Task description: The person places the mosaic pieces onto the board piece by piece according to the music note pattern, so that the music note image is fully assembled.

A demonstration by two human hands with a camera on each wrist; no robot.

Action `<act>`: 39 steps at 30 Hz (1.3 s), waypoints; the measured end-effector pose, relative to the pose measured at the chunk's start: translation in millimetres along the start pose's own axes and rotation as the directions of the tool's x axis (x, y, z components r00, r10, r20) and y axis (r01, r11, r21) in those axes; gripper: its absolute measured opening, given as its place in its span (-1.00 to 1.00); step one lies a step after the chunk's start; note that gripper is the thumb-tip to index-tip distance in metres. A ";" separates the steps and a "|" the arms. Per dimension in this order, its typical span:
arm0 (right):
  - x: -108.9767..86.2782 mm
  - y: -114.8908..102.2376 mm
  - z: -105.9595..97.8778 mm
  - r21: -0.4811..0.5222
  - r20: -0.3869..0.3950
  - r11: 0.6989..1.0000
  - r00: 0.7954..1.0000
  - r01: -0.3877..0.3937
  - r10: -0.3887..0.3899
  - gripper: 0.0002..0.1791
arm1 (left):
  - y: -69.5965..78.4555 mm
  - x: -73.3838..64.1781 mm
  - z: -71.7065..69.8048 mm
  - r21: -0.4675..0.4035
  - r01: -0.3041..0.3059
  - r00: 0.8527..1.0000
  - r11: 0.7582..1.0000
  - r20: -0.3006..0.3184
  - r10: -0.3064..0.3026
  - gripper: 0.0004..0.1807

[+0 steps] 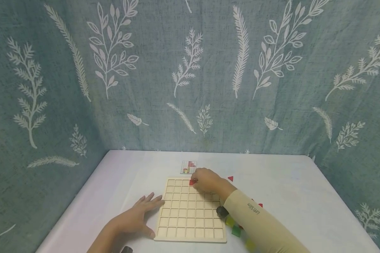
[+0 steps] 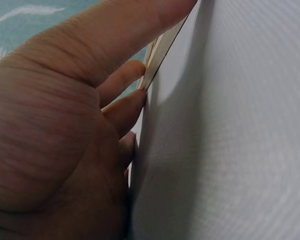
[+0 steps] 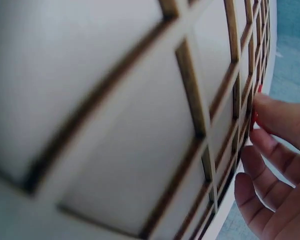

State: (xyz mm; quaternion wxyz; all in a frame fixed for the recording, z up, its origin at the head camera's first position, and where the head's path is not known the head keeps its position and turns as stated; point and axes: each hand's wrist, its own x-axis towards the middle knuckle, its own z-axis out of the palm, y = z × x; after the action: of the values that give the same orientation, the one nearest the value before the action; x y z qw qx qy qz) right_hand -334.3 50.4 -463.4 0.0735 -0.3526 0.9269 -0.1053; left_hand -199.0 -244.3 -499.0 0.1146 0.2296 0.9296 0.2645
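A pale wooden grid board [image 1: 190, 212] lies flat on the white table. At its top row my right hand [image 1: 207, 180] pinches a small red tile [image 1: 191, 182] between thumb and index finger. In the right wrist view, that tile [image 3: 254, 117] sits at the far end of the board's raised ribs, partly hidden by the fingertips. My left hand [image 1: 134, 218] is spread along the board's left side. Its fingers touch the edge near the upper left and its thumb the lower left corner; the left wrist view shows fingertips [image 2: 137, 97] against the board's side.
Behind the board lies a small printed card [image 1: 188, 167] with a coloured grid picture. A red triangle [image 1: 230, 178] lies to the right. Beside the right forearm are a green tile [image 1: 236, 231], a yellow-green tile [image 1: 229, 221] and another red piece [image 1: 260, 205], some partly covered by the sleeve.
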 end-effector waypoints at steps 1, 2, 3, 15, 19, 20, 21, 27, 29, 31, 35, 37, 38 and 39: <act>-0.6 0.3 -1.4 0.008 0.001 1.000 1.000 0.003 -0.003 -0.80 | 0.6 0.1 -0.4 0.001 0.001 1.000 1.000 0.001 -0.001 0.26; -1.7 0.5 -2.9 0.016 0.002 1.000 1.000 -0.004 0.004 -0.78 | 0.9 0.3 -0.7 0.002 0.003 1.000 1.000 0.002 -0.003 0.26; -3.2 0.9 -4.5 0.034 0.004 0.999 1.000 -0.014 0.014 -0.76 | 1.1 0.4 -1.0 0.004 0.005 1.000 1.000 0.002 -0.005 0.27; -31.8 35.1 -19.1 0.140 -0.002 0.982 0.991 -0.130 0.131 -0.66 | -2.4 0.8 2.6 -0.021 -0.013 1.000 1.000 -0.003 0.013 0.26; -41.3 51.6 -19.3 0.121 -0.017 0.975 0.982 -0.186 0.189 -0.70 | -3.1 -3.1 2.6 -0.016 -0.042 0.999 0.999 -0.013 0.042 0.27; -44.6 55.7 -20.1 0.115 -0.024 0.974 0.979 -0.197 0.201 -0.72 | -3.0 -3.7 2.2 -0.017 -0.051 0.999 0.999 -0.017 0.050 0.27; -48.0 60.2 -21.1 0.104 -0.030 0.973 0.977 -0.207 0.211 -0.74 | -3.0 -3.8 2.0 -0.018 -0.054 0.998 0.998 -0.019 0.054 0.27; -66.9 82.2 -29.7 0.028 -0.071 0.978 0.975 -0.208 0.209 -0.79 | -3.0 -1.7 0.8 -0.010 -0.074 0.997 0.997 -0.020 0.073 0.25; -70.1 86.0 -31.8 0.006 -0.066 0.978 0.976 -0.207 0.207 -0.78 | -3.2 -1.5 0.8 -0.005 -0.073 0.997 0.997 -0.018 0.073 0.24; -71.1 88.6 -32.3 -0.008 -0.051 0.977 0.975 -0.215 0.214 -0.74 | -3.6 -1.8 0.8 -0.006 -0.076 0.997 0.997 -0.019 0.076 0.24; -70.5 92.4 -30.5 -0.017 -0.032 0.974 0.974 -0.226 0.226 -0.68 | -5.9 -2.6 1.7 -0.014 -0.094 0.995 0.995 -0.027 0.094 0.24; -70.0 94.6 -28.8 -0.031 -0.031 0.974 0.974 -0.223 0.222 -0.68 | -6.9 -2.3 2.6 -0.017 -0.099 0.995 0.995 -0.030 0.099 0.24; -69.9 95.6 -28.2 -0.040 -0.032 0.975 0.976 -0.217 0.216 -0.70 | -7.2 -2.2 3.0 -0.017 -0.097 0.995 0.995 -0.030 0.097 0.23; -69.7 96.5 -27.5 -0.052 -0.032 0.976 0.977 -0.212 0.210 -0.73 | -7.6 -1.8 3.6 -0.017 -0.097 0.995 0.995 -0.030 0.096 0.23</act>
State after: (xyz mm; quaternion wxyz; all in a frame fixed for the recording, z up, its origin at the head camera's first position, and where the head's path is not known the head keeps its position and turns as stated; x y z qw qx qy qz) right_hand -350.1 171.4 -456.3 0.0623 -0.2528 0.9625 -0.0759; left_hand -199.0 -249.3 -506.0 0.0903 0.2694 0.9165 0.2817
